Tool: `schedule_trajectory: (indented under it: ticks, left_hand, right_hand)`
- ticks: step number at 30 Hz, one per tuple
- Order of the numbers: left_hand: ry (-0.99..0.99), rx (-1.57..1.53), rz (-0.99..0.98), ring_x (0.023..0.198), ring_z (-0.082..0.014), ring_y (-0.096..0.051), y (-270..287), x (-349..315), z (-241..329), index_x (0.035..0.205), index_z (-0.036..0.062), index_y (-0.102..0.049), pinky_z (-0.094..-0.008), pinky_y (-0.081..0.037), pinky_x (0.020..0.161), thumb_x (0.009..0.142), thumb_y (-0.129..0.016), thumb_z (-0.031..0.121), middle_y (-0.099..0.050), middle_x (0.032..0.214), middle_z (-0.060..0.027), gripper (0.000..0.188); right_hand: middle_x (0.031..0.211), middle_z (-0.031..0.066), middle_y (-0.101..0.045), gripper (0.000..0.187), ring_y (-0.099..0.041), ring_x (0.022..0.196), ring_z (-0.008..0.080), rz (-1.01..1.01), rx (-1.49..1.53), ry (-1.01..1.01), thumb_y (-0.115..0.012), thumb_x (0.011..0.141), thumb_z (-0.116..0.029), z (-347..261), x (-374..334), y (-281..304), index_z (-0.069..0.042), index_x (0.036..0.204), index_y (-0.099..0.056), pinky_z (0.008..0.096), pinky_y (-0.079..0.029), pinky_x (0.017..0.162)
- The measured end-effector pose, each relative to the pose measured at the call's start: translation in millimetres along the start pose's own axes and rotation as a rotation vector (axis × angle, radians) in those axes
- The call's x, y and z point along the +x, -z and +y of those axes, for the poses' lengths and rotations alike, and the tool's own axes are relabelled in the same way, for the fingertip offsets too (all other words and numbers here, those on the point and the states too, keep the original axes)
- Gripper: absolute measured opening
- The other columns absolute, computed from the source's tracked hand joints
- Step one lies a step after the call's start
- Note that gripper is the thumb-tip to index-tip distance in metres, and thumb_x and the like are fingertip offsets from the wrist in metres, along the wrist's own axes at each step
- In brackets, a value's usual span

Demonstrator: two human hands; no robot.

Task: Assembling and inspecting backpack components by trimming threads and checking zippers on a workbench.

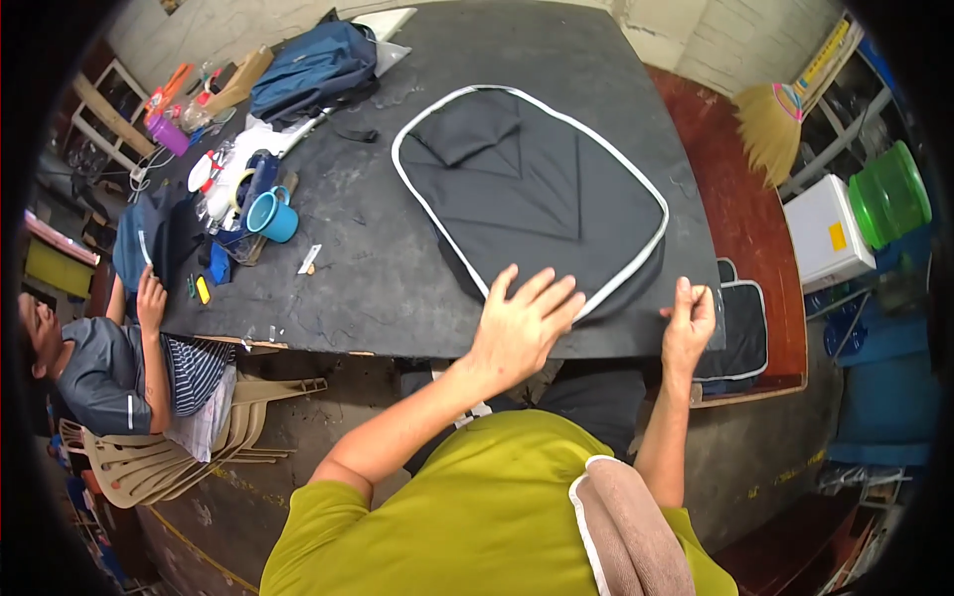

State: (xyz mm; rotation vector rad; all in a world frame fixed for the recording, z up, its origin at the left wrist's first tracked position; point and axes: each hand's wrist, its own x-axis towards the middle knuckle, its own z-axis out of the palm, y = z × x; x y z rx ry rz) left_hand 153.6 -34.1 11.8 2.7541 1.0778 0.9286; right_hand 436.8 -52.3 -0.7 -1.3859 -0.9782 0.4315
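Observation:
A large black fabric panel [487, 199] with rounded corners and white piping round its edge lies on the dark table [368, 268] in front of me. Creases and a folded flap show on its far part. My left hand [522, 323] rests with spread fingers at the panel's near end, touching the piped edge. To the right of the panel, over the table's near right corner, my right hand [688, 323] is closed, thumb up against curled fingers. Whatever it may pinch is too small or hidden to make out.
At left a co-worker [129, 372] handles dark blue fabric [149, 238]. Beyond are a blue mug [272, 216] and a blue backpack [316, 70]. More piped black panels [743, 333] lie on a reddish-brown bench [785, 343] at right, near a broom [772, 124] and white box [830, 233].

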Motion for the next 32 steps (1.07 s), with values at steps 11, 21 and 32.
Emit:
schedule_trajectory:
  ticks: [11, 21, 32]
  left_hand:
    - [0.054, 0.053, 0.01, 0.15, -0.0249, -0.059, -17.4, -42.6, 7.0, 0.147, 0.0242, -0.074, -0.06, -0.035, 0.126, 0.1, -0.076, 0.022, -0.064, 0.162, -0.0006, 0.047]
    - [0.525, -1.527, 0.874, 0.136, -0.0207, -0.063, 91.9, 107.3, -61.9, 0.15, -0.0047, -0.063, -0.0349, -0.045, 0.122, 0.121, -0.054, 0.019, -0.07, 0.145, -0.0112, 0.039]
    - [0.483, -1.635, 0.994, 0.14, -0.0328, -0.065, 113.7, 75.0, -53.8, 0.165, 0.008, -0.048, -0.0581, -0.052, 0.119, 0.123, -0.048, 0.032, -0.064, 0.157, -0.0105, 0.049]
  right_hand:
    - [0.075, -0.0057, -0.042, 0.05, -0.043, 0.068, 0.0061, 0.006, -0.084, -0.038, -0.068, 0.116, -0.035, 32.5, 16.7, -4.8, -0.012, 0.077, -0.046, 0.0267, -0.046, 0.059]
    - [0.073, -0.0031, -0.046, 0.046, -0.045, 0.063, 0.0076, 0.039, 0.184, -0.05, -0.056, 0.121, -0.037, 49.8, 20.0, -0.9, -0.012, 0.083, -0.052, 0.0271, -0.048, 0.06]
    - [0.074, -0.0029, -0.049, 0.046, -0.047, 0.064, 0.0075, -0.091, 0.016, 0.03, -0.06, 0.119, -0.04, 41.8, 12.9, -30.9, -0.011, 0.083, -0.053, 0.0274, -0.05, 0.062]
